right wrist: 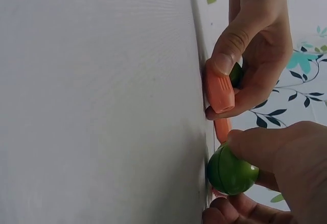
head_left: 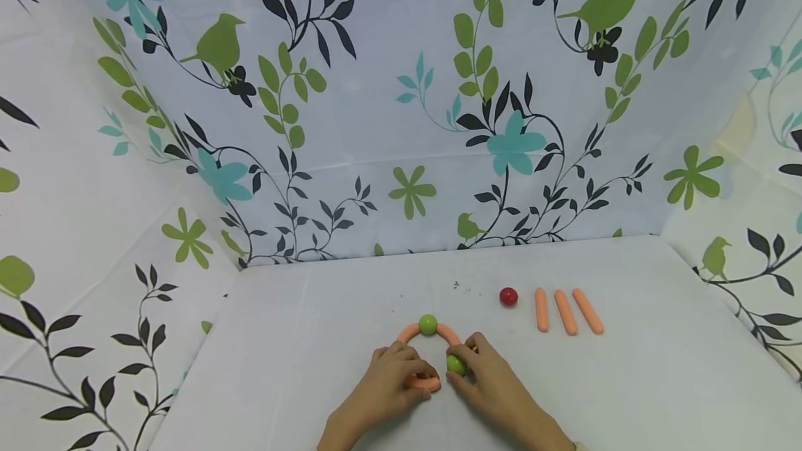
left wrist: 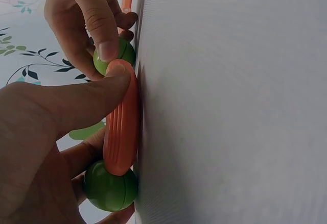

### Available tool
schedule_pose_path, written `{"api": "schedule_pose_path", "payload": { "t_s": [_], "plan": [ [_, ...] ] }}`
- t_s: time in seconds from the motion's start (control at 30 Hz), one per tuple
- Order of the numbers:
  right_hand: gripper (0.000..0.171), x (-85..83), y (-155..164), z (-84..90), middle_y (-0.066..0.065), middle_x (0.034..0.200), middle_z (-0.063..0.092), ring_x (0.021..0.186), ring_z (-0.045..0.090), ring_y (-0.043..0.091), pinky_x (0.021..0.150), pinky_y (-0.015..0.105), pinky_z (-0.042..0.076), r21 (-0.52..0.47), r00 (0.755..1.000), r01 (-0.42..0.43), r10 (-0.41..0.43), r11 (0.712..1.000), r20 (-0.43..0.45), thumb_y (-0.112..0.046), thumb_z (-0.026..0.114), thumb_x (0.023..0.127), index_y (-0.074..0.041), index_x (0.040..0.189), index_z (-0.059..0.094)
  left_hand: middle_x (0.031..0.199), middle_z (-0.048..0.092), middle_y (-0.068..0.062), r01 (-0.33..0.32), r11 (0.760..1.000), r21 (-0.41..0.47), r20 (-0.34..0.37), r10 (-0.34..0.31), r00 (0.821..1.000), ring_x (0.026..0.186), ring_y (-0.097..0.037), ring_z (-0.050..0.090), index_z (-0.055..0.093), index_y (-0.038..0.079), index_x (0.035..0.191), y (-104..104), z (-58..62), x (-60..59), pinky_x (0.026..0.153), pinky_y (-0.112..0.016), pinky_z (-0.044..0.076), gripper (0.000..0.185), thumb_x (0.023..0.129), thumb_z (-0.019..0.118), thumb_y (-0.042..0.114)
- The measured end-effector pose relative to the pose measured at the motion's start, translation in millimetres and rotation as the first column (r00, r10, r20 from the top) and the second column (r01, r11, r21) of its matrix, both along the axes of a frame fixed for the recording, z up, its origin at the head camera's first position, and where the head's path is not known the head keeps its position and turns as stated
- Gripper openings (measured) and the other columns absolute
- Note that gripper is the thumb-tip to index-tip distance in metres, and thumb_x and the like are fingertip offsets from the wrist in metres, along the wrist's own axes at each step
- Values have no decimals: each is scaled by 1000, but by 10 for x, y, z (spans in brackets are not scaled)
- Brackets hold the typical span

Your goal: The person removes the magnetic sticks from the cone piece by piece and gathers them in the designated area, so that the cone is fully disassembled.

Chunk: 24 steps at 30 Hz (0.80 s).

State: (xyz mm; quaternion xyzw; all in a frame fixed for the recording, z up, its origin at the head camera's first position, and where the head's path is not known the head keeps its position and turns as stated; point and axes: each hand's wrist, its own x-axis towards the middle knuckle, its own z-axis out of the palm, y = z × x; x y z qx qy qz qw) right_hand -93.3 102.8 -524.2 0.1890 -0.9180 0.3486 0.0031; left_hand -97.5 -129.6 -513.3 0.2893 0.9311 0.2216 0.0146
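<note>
Fingers and thumb of the left hand [head_left: 391, 378] pinch an orange rod [head_left: 423, 383] that lies flat on the white table [head_left: 626, 381]; in the left wrist view the thumb presses along the rod's ribbed side, and a green ball [left wrist: 110, 185] sits at its near end. Just right of it, the right hand [head_left: 485, 374] pinches another green ball [head_left: 455, 365] between thumb and fingertips, close against the rod's other end. Behind both hands, two curved orange pieces [head_left: 447, 333] meet at a third green ball [head_left: 428, 324], forming an arch. Farther right, well apart from the hands, lie a red ball [head_left: 509, 296] and then three straight orange rods [head_left: 567, 312] side by side.
</note>
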Motion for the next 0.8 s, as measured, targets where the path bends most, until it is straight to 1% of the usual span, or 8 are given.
{"api": "schedule_pose_path", "payload": {
  "t_s": [0.23,0.4,0.57,0.7,0.8],
  "plan": [
    [32,15,-25,16,-9,114,53,89,53,5,72,21,49,29,998,22,-20,999,-58,-19,82,90,-14,120,73,94,64,20,-5,1000,5,-5,5,1000,103,-2,51,77,36,107,0,4,13,97,-48,42,22,86,83,35],
    [33,30,-36,39,-8,114,59,90,53,4,75,23,52,50,993,38,-31,998,-117,-17,84,88,-11,119,75,93,64,20,-4,1000,4,-7,4,1000,104,-2,51,77,35,106,5,25,20,97,-49,42,22,85,84,33],
    [30,47,-39,49,-6,113,63,95,57,6,82,29,57,58,986,42,-32,997,-161,-14,83,87,-11,116,75,93,64,19,0,1000,1,-12,0,1000,104,-3,51,77,35,107,4,32,19,98,-50,42,21,86,83,33],
    [29,47,-36,41,-4,114,65,97,60,8,85,31,58,57,983,38,-27,998,-184,-14,83,87,-10,115,75,92,64,19,1,1000,8,-15,-1,1000,103,-2,51,77,34,107,2,27,19,98,-50,42,20,87,83,34],
    [29,44,-27,43,-4,114,65,97,60,8,85,31,58,56,983,35,-24,998,-181,-14,82,87,-10,115,75,91,63,19,1,1000,15,-14,-1,1000,102,-2,50,77,35,106,4,19,21,97,-49,42,20,87,83,34]
  ]
}}
